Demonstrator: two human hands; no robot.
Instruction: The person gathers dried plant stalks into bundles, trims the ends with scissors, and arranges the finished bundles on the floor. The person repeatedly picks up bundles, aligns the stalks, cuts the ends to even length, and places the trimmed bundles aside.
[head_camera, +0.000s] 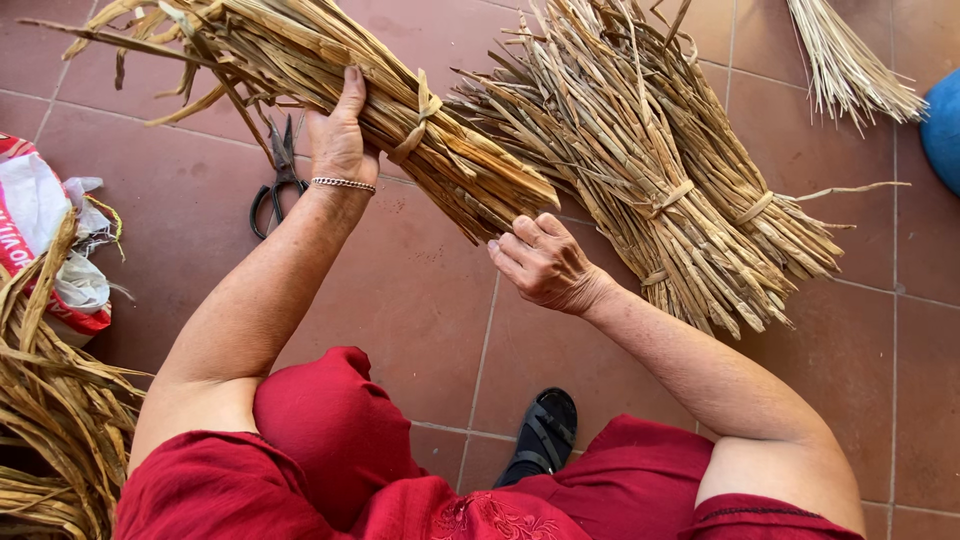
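Observation:
My left hand (338, 135), with a thin bracelet at the wrist, grips a tied bundle of dried straw-coloured leaves (440, 160) around its middle, lifted and slanting down to the right. My right hand (545, 262) has its fingers at the cut lower end of that bundle, touching the tips. A strip of the same fibre binds the bundle just right of my left hand.
Several more tied bundles (690, 210) lie on the terracotta tile floor (420, 290) to the right. Black scissors (280, 180) lie beside my left wrist. Loose dried leaves (50, 400) and a white-and-red bag (45, 240) sit at the left. A blue object (942, 130) is at the right edge.

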